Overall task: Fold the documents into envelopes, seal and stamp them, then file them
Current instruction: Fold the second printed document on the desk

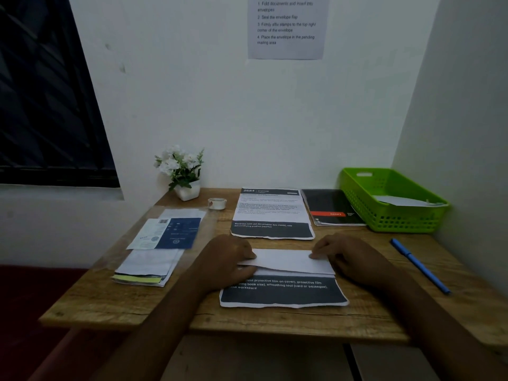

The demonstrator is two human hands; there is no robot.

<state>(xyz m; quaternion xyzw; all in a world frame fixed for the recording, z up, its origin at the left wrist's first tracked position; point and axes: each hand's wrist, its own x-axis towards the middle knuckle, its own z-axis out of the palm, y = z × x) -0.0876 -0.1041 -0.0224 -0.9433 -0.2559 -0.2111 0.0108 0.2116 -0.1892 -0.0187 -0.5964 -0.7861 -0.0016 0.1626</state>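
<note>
A printed document (pixel 284 294) with a dark band at its near end lies on the wooden desk (pixel 115 301) in front of me. Its far part is folded over toward me as a white flap (pixel 286 260). My left hand (pixel 229 261) pinches the flap's left edge and my right hand (pixel 347 257) pinches its right edge. A second printed document (pixel 270 214) lies flat behind it. Envelopes and a blue-and-white sheet (pixel 167 233) are stacked at the left. A green basket (pixel 395 200) at the back right holds a white envelope.
A small tape roll (pixel 217 203) and a potted white flower (pixel 182 173) stand at the back left. A black folder (pixel 331 207) lies beside the basket. A blue pen (pixel 419 265) lies at the right. An instruction sheet (pixel 287 26) hangs on the wall.
</note>
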